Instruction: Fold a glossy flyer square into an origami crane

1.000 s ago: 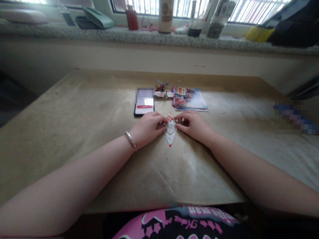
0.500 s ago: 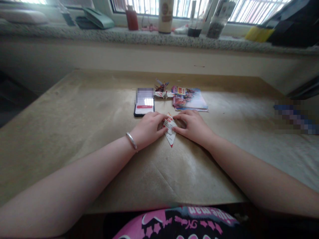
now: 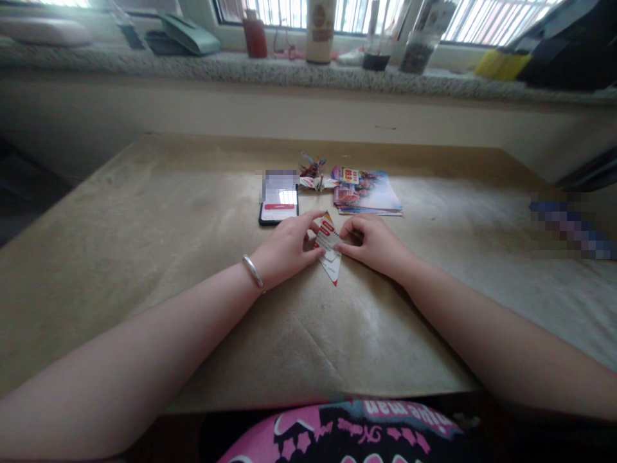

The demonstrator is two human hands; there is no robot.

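A small folded piece of printed paper, white with red and yellow print, has a narrow diamond shape and points toward me. From its left side my left hand grips it, with the thumb at the lower left edge and the index finger by the top tip. My right hand pinches the right edge between thumb and curled fingers. Just beyond the left hand lies a phone with a lit, partly blurred screen. A stack of colourful printed sheets is behind the right hand.
Between phone and stack sit crumpled folded-paper pieces. A blurred blue and pink object lies at the table's right side. Bottles, including a red one, line the granite windowsill behind the table.
The folded paper has turned slightly, its near tip shifting right. The right index finger has drawn back from the upper edge and curled in, showing more of the paper.
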